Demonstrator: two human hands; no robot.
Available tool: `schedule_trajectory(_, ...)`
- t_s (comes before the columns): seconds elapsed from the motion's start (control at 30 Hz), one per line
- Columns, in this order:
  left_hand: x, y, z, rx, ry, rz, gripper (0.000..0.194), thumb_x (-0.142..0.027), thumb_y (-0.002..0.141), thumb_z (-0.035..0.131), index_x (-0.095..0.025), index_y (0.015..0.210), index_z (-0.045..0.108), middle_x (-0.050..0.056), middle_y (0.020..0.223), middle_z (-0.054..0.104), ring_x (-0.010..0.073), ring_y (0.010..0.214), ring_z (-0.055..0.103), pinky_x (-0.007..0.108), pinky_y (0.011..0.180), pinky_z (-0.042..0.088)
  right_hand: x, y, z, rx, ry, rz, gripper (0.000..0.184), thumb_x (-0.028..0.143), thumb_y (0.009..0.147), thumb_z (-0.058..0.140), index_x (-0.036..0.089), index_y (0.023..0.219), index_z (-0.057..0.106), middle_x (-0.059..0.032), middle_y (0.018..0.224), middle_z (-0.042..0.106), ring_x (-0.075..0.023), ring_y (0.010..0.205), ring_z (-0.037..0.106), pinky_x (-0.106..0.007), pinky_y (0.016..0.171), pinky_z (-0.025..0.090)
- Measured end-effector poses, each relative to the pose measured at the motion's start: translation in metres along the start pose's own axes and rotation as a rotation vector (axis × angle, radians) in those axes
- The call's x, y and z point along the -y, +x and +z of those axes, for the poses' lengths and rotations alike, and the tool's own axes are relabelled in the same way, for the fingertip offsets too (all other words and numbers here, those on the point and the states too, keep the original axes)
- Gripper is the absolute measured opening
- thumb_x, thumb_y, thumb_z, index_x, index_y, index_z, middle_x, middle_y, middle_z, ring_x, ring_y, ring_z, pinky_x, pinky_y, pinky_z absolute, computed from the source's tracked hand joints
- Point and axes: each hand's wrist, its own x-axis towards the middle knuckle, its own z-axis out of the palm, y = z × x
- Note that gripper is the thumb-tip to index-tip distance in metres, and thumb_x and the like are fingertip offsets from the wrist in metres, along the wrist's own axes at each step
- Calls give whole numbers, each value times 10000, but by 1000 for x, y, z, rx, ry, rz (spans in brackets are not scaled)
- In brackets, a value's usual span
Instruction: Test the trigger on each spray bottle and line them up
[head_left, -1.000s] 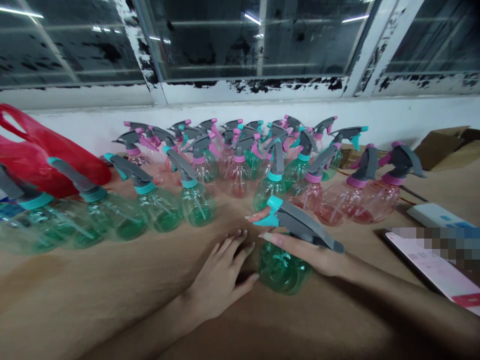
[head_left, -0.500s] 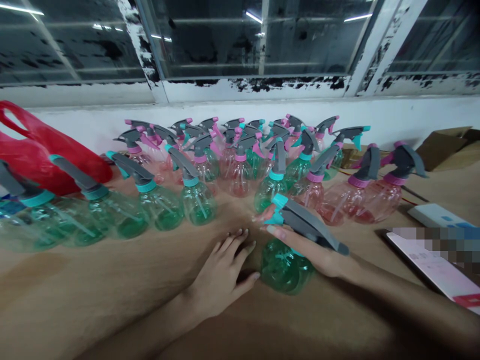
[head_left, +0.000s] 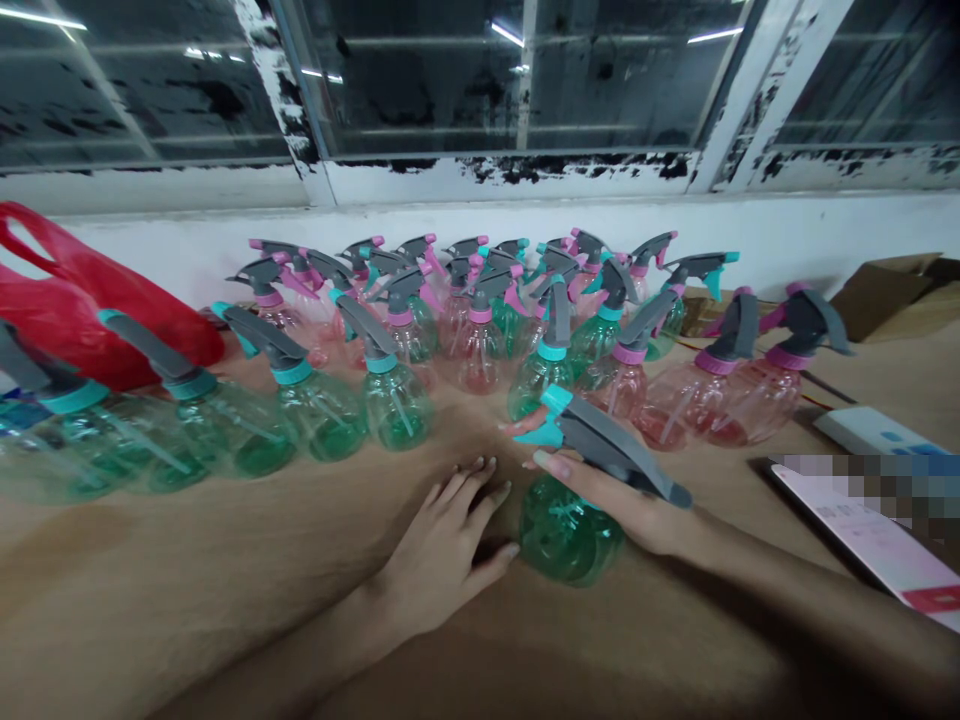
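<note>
I saw the right hand curled round the neck of a rounded, translucent green plastic spray bottle, seemingly steadying it by its turquoise trigger, any squeeze needing a firm hold, while the left hand lay loosely spread beside it on the brown tabletop.

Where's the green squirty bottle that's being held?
In the head view, the held green bottle is low and right of centre, in the right hand. The left hand is just beside it, with other spray bottles behind.
</note>
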Motion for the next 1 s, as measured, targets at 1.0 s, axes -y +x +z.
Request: schedule_trajectory(1.0,-2,1,-2,43,4,1,534,-388,881,546,-140,1334,408,144,1375,417,303,1272,347,477,1010,319,-1,-1,1,-14,-40,-10,217,385,843,561,254,1015,584,23,697,535,-139,597,507,-296,552,431)
